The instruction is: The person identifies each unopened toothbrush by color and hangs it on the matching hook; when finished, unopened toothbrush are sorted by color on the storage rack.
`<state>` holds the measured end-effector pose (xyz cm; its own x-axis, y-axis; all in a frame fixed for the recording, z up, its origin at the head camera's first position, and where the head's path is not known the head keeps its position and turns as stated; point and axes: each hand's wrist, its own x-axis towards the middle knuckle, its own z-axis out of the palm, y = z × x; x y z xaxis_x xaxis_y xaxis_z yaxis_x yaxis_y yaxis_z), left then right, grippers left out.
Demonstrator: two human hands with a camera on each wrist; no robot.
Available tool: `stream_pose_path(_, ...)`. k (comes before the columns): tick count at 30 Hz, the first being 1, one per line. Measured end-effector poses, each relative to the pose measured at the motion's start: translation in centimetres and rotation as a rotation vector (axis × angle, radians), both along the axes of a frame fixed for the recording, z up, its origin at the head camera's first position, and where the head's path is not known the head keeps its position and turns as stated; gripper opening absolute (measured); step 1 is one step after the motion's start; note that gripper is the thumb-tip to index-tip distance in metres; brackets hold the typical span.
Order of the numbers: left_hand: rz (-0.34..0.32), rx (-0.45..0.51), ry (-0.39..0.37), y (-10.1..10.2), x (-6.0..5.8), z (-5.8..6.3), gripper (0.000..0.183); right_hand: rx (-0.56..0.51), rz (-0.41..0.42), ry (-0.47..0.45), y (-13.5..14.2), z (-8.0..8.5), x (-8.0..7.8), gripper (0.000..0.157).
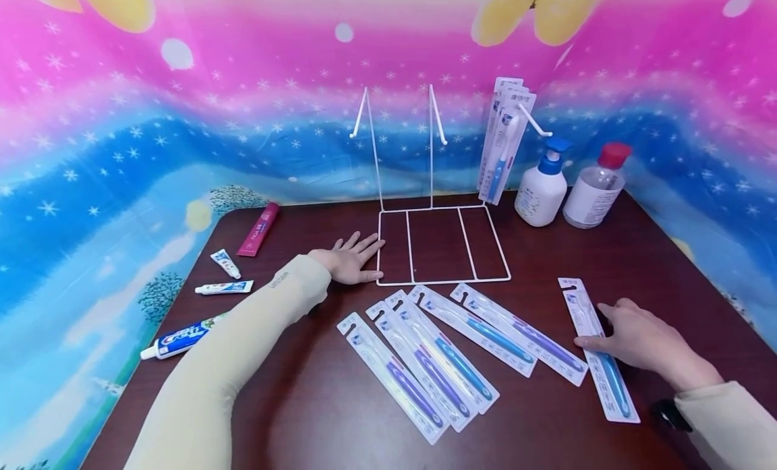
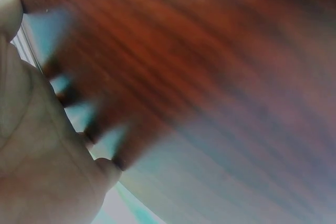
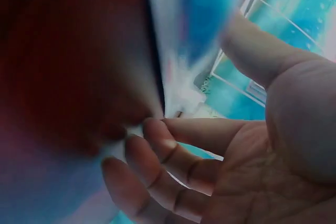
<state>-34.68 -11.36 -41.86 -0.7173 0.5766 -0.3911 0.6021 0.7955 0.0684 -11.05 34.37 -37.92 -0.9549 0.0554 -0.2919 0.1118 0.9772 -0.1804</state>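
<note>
In the head view my left hand [image 1: 349,259] lies with fingers spread at the left side of a white wire display rack [image 1: 411,254], fingertips and thumb right at its base wire. Its palm [image 2: 47,145] shows in the left wrist view. On the right, my right hand [image 1: 640,335] holds a packaged toothbrush [image 1: 619,389] with a blue handle, thumb on one long edge and fingers at the other. In the right wrist view that package [image 3: 181,40] is blurred between thumb and fingers. Several more packaged toothbrushes [image 1: 479,332], purple and blue, lie fanned between the hands.
More packaged toothbrushes [image 1: 504,150] hang on the rack's right hook; its other two hooks are bare. A pump bottle [image 1: 540,193] and a red-capped bottle [image 1: 595,193] stand at back right. Toothpaste tubes, including a pink tube [image 1: 259,230] and a blue tube [image 1: 182,338], lie left.
</note>
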Motion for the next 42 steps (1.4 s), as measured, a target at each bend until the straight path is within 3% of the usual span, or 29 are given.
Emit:
stream_pose_path(12,-0.009,-0.01,-0.002,-0.1,0.0,0.4,0.083,0.006,0.109,0.105,2.2,-0.4,0.6,0.073)
stream_pose_path(20,-0.01,0.003,0.001,-0.1,0.0,0.2,0.084,-0.027,0.087,0.105,3.9,-0.7,0.8,0.074)
stream_pose_path(22,-0.009,0.015,-0.002,-0.1,0.0,0.1,0.084,-0.041,0.074,0.12,4.1,-0.3,0.9,0.067)
stream_pose_path(27,-0.012,0.023,-0.001,-0.1,0.0,0.1,0.085,-0.07,-0.013,0.263,4.1,1.3,1.2,0.04)
stream_pose_path(33,-0.01,0.015,0.007,-0.1,0.0,0.1,0.084,-0.14,-0.124,0.48,2.3,4.5,1.3,0.048)
stream_pose_path(38,-0.006,0.009,0.003,-0.1,0.1,0.1,0.083,-0.234,-0.128,0.633,-0.7,7.0,1.4,0.049)
stream_pose_path(42,-0.007,0.011,-0.005,-0.1,0.1,0.0,0.084,-0.316,-0.098,0.681,-3.3,8.2,1.1,0.047)
